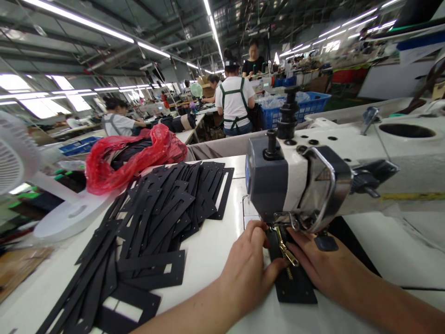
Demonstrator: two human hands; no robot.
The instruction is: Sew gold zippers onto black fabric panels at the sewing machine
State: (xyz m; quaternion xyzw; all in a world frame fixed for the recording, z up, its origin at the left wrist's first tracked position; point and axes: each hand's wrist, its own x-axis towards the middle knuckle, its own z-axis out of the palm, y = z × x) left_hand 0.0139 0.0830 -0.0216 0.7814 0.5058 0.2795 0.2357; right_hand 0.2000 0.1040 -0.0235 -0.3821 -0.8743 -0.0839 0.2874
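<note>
A black strip with a gold zipper lies under the head of a sewing machine. My left hand is at the strip's left edge, its thumb on the strip beside the gold zipper pull and its bent fingers close to the needle area. On the other side, my right hand lies with fingers stretched out along the strip's right edge, partly beneath the machine head. The needle area is mostly hidden by machine parts and my fingers.
Many black frame-shaped pieces are heaped on the white table to the left. Behind them sits a red plastic bag. A white fan stands at far left. Beyond are several people and a blue crate.
</note>
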